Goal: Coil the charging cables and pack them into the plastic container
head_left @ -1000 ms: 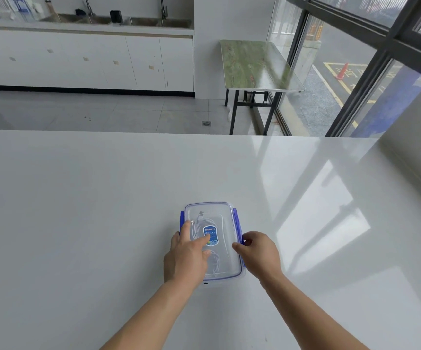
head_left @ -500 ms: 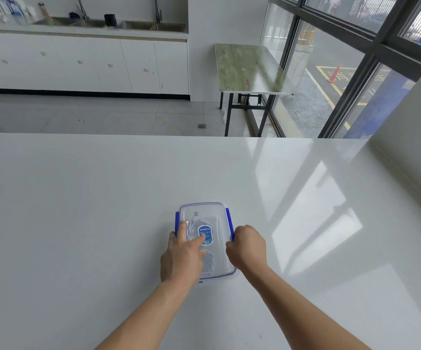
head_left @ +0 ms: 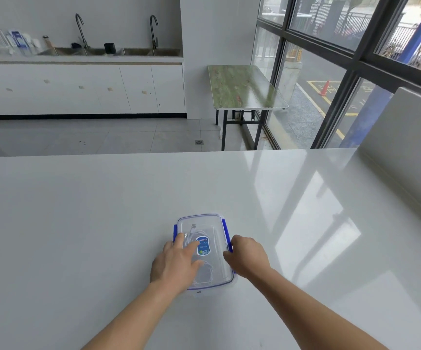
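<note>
A clear plastic container (head_left: 205, 223) with a transparent lid and blue side latches lies flat on the white table (head_left: 78, 223). White coiled charging cables (head_left: 205, 275) show through the lid, beside a blue label (head_left: 202, 245). My left hand (head_left: 176, 263) rests flat on the lid's left half, fingers spread. My right hand (head_left: 248, 256) curls against the right blue latch (head_left: 226, 233), fingertips on the container's right edge.
The white table stretches wide on all sides of the container. A raised white ledge (head_left: 406, 147) runs along its right side. Beyond the far edge are a tiled floor, a green-topped folding table (head_left: 242, 87), a sink counter and large windows.
The camera has tilted up, so the container and hands sit lower in view. Both hands keep their places on the lid and right latch.
</note>
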{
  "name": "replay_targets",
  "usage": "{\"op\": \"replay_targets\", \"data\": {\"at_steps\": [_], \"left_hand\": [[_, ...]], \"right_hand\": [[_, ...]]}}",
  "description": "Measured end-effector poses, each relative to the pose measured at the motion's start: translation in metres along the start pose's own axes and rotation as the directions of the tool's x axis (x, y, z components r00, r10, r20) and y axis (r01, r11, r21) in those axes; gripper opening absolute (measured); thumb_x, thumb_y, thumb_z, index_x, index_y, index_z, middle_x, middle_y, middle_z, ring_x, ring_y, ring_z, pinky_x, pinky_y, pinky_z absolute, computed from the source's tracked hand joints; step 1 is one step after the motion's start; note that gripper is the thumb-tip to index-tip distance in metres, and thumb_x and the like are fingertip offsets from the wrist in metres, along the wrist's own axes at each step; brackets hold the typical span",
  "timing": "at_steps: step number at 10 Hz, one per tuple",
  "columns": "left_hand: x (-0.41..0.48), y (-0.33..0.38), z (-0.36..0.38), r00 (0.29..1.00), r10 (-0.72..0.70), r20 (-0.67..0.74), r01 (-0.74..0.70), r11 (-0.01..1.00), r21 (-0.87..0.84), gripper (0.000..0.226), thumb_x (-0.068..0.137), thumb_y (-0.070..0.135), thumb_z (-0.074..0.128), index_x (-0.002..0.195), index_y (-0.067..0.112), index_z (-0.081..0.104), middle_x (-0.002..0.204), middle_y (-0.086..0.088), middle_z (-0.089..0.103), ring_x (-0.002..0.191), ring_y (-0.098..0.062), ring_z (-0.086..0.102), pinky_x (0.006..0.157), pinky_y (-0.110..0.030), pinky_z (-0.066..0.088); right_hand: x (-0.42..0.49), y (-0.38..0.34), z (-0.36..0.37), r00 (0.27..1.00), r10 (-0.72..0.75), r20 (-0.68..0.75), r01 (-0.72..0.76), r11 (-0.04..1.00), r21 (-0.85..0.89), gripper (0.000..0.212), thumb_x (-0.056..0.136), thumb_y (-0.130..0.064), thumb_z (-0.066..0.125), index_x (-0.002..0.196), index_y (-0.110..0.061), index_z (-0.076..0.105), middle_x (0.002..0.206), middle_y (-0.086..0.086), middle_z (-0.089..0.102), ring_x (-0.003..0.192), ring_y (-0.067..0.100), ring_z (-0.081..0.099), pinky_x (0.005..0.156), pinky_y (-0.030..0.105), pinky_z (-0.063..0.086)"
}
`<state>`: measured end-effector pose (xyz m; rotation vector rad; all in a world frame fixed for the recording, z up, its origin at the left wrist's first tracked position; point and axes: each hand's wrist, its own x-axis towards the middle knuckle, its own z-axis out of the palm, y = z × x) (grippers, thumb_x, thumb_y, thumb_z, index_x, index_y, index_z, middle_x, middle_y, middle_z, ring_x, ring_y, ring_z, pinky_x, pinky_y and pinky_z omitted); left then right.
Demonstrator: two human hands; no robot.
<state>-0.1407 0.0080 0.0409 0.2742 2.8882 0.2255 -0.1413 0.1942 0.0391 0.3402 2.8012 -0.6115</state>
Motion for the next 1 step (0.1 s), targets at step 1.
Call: {"op": "replay_targets", "data": {"at_steps": [1], "left_hand": [[0.0076,-0.0025,-0.0197,0.998,0.021,-0.054,-0.015,0.994,0.11,0.054,0.097,0.054,0.042,0.147,0.034,0.037,0.147,-0.002,0.041,0.134,-0.024,0.038,0.099,-0.039,0.045]], "right_hand": [[0.0003,-0.0024,-0.0198,0.998,-0.044,0.037,0.047,0.995,-0.09,0.022,0.084,-0.031,0.057,0.099,-0.015,0.063,0.093,0.002,0.069,0.087,0.025,0.066,0.064,0.03,0.048]]}}
